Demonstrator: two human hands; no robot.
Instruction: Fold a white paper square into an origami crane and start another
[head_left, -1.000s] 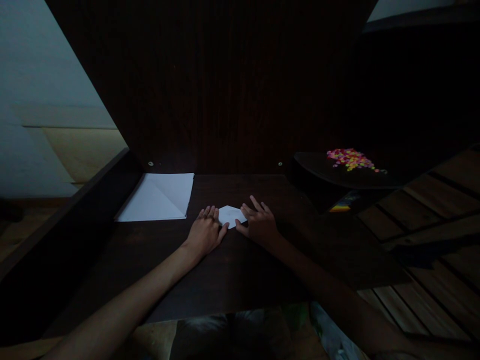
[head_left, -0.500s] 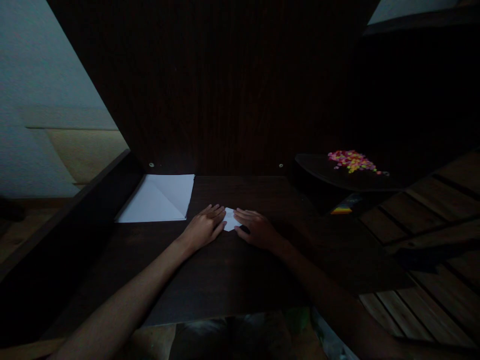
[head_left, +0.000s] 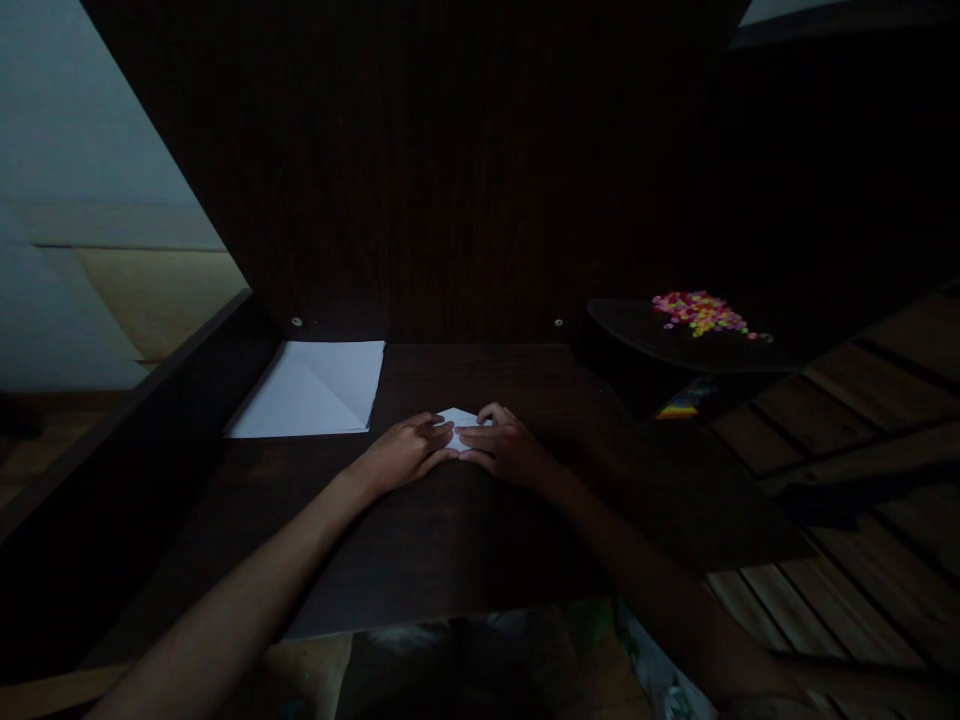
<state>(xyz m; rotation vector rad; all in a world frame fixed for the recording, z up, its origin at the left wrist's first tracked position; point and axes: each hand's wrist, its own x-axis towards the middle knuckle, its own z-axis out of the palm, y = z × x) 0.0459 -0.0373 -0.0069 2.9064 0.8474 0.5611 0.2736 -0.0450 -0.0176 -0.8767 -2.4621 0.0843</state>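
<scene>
A small piece of folded white paper (head_left: pixel 455 415) lies on the dark desk, between my two hands. My left hand (head_left: pixel 405 450) grips its left side, the thumb along the near edge and the fingers over the top. On the opposite side my right hand (head_left: pixel 514 450) holds the paper, index finger stretched across it and thumb at the near edge. The thumbs almost meet at the front. My fingers cover much of the paper, so its folds are only partly visible.
White paper sheets (head_left: pixel 311 390) with a diagonal crease lie at the back left, by a raised side board (head_left: pixel 150 390). At the right, a curved shelf (head_left: pixel 622 325) bears a heap of small colourful pieces (head_left: pixel 701 313). A tall dark panel (head_left: pixel 450 180) rises behind the desk.
Both hands have shifted from lying flat on the paper to gripping its near edge with the thumbs. The right fingers have curled and spread. The view has tilted slightly.
</scene>
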